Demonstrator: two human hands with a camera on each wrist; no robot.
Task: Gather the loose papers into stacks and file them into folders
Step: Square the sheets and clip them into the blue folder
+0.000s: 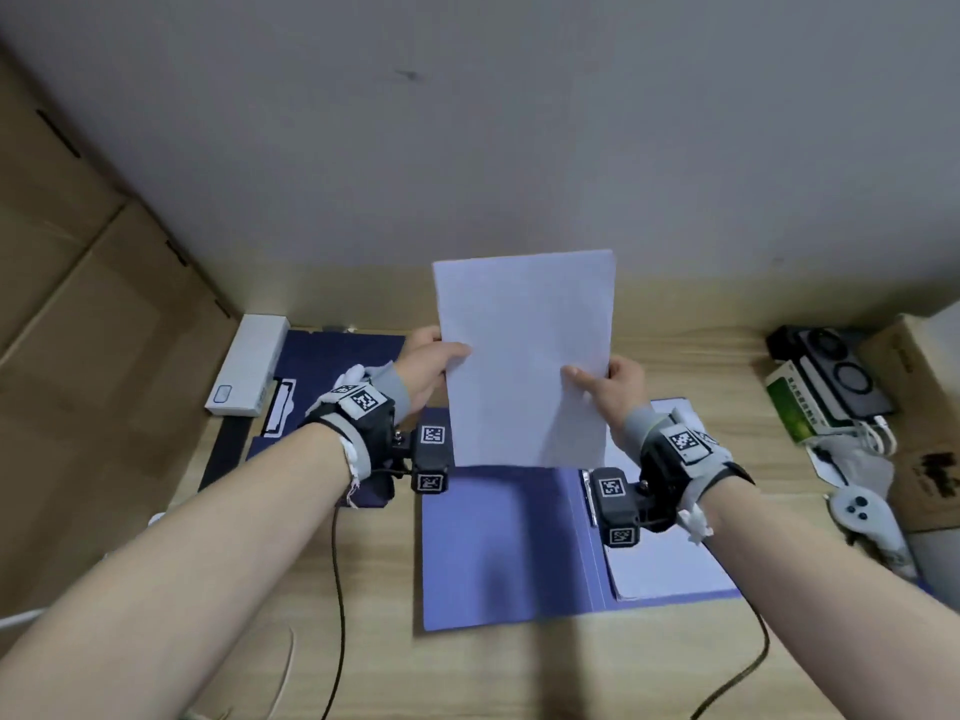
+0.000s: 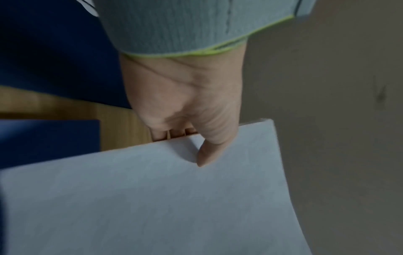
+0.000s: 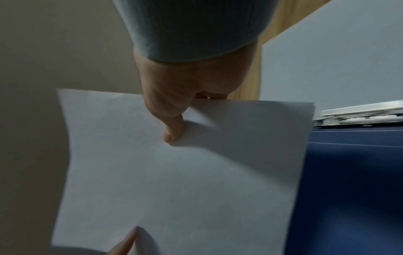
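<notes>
Both hands holding paper stack (image 1: 524, 356) upright above open blue folder (image 1: 498, 548) on wooden desk (image 1: 519, 672). Left hand (image 1: 431, 363) pinching stack's left edge, thumb (image 2: 209, 151) lying on front, fingers curling behind. Right hand (image 1: 613, 392) pinching right edge same way. More paper (image 1: 665, 563) lying under clip (image 1: 589, 498) in folder's right half. Second, darker folder (image 1: 332, 366) lying further left.

No readable text, green box (image 1: 790, 407) print (too blurred)
</notes>
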